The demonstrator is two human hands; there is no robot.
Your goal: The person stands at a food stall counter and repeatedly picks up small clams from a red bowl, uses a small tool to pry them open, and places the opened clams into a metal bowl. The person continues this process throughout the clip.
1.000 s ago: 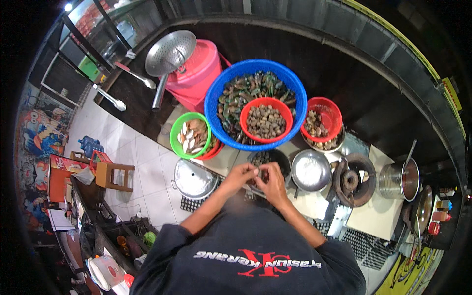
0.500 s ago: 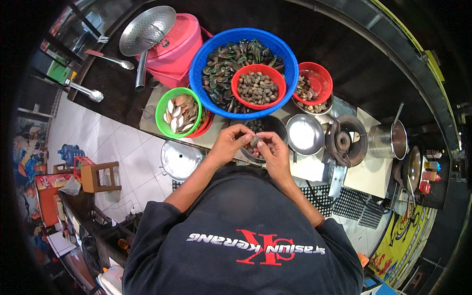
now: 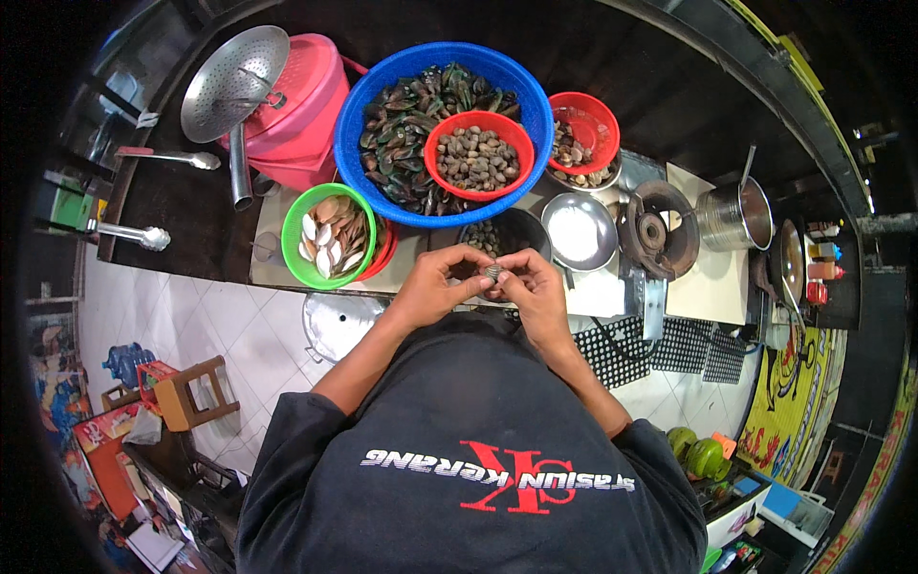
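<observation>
A ribbed cockle [image 3: 492, 273] is pinched between the fingertips of both hands. My left hand [image 3: 432, 289] grips it from one side, and my right hand [image 3: 537, 292] closes on it from the other. Just beyond the fingers, a dark pan [image 3: 526, 230] holds more cockles [image 3: 481, 237]; the hands partly hide it. Behind that stands a large blue basin [image 3: 350, 124] full of green mussels [image 3: 402, 124]. A red basket of cockles [image 3: 478, 158] rests on the mussels.
At left are a green basket [image 3: 289, 239] of pale long shells, a pink bucket [image 3: 311, 96], a perforated ladle [image 3: 225, 81] and tongs [image 3: 134, 232]. On the right sit a red basket [image 3: 598, 124], a shiny pan [image 3: 579, 234], a burner [image 3: 655, 230] and a steel pot [image 3: 717, 218].
My view has shifted, so the basins and baskets appear farther left and higher. Both hands still hold the cockle, its position between the fingers slightly altered.
</observation>
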